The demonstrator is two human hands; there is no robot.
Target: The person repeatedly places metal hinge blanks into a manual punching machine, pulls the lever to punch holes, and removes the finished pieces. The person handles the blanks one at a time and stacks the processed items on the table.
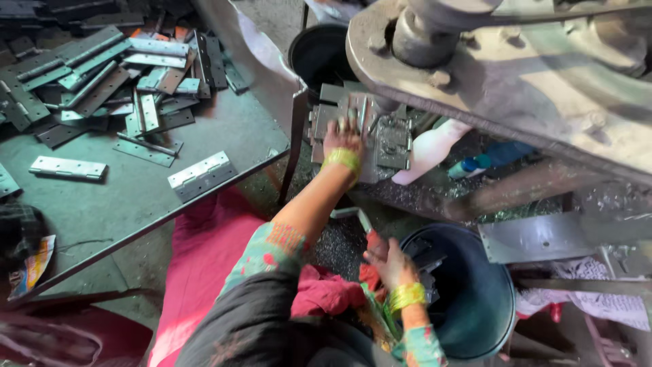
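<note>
Left hand (341, 138) pressed a hinge plate (392, 143) under the press at centre; right hand (388, 261), fingers loosely open, reached the bucket (485, 312) lower right; many hinges (102, 75) piled upper left.

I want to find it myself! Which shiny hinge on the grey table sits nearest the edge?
Start at the big grey metal table on the left, with its heap of hinges at the far end. Come toward the near edge: one hinge lies alone there, bright silver and tilted, unlike the darker piled ones.
</note>
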